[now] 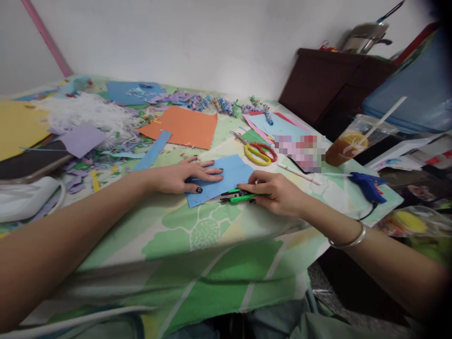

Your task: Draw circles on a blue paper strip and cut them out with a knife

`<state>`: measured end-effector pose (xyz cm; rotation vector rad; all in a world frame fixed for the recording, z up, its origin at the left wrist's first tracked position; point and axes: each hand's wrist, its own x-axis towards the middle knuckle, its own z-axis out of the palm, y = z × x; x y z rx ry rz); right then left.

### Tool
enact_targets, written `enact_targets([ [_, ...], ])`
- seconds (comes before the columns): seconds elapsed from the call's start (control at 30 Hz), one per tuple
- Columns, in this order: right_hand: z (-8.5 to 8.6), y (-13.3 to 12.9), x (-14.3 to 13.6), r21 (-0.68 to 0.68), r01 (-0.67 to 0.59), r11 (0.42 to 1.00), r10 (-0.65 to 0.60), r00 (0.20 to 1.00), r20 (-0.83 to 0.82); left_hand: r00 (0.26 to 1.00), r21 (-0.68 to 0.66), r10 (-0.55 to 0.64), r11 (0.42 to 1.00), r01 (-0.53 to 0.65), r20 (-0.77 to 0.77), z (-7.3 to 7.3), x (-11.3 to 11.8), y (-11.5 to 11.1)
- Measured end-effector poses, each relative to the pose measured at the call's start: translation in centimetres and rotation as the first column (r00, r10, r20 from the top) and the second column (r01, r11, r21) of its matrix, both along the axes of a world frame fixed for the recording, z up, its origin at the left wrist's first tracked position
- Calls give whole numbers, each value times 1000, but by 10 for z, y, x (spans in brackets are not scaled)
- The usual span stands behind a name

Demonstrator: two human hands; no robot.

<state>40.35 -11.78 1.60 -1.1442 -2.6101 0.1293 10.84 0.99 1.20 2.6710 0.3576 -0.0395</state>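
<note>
A blue paper sheet (231, 169) lies on the patterned tablecloth in front of me. My left hand (183, 176) rests flat on its left part, fingers spread. My right hand (273, 190) is closed around a green and black cutter (242, 195), whose tip points left along the sheet's near edge. Beyond the right hand lie scissors (259, 154) with yellow and red handles. A blue strip (153, 150) is behind my left wrist, its upper end over an orange sheet (192, 126).
White shredded paper (90, 115), a phone (35, 157) and a white device (28, 197) lie left. Curled paper pieces (226, 106) line the back. A blue glue gun (369, 186) and an iced drink (348, 141) stand near the right edge.
</note>
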Motion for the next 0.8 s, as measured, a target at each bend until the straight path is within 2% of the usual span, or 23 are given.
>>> enact_targets([
  [0.27,2,0,10,-26,-22,999,21,1000,-22,1000,-9,19,1000,-19,-7,-1,1,0],
  [0.5,5,-4,-23,-48,-69,996,70,997,16,1000,-25,20,999,-20,-7,-1,1,-1],
  [0.6,6,-9,-29,-51,-76,996,78,997,29,1000,-35,25,999,-25,-3,0,1,-3],
  [0.7,4,-20,-20,-50,-60,997,58,998,-27,999,-50,35,998,-34,11,0,0,-3],
  [0.8,1,-40,-2,-54,27,998,-33,994,-108,997,-67,54,996,-50,58,-1,-3,0],
])
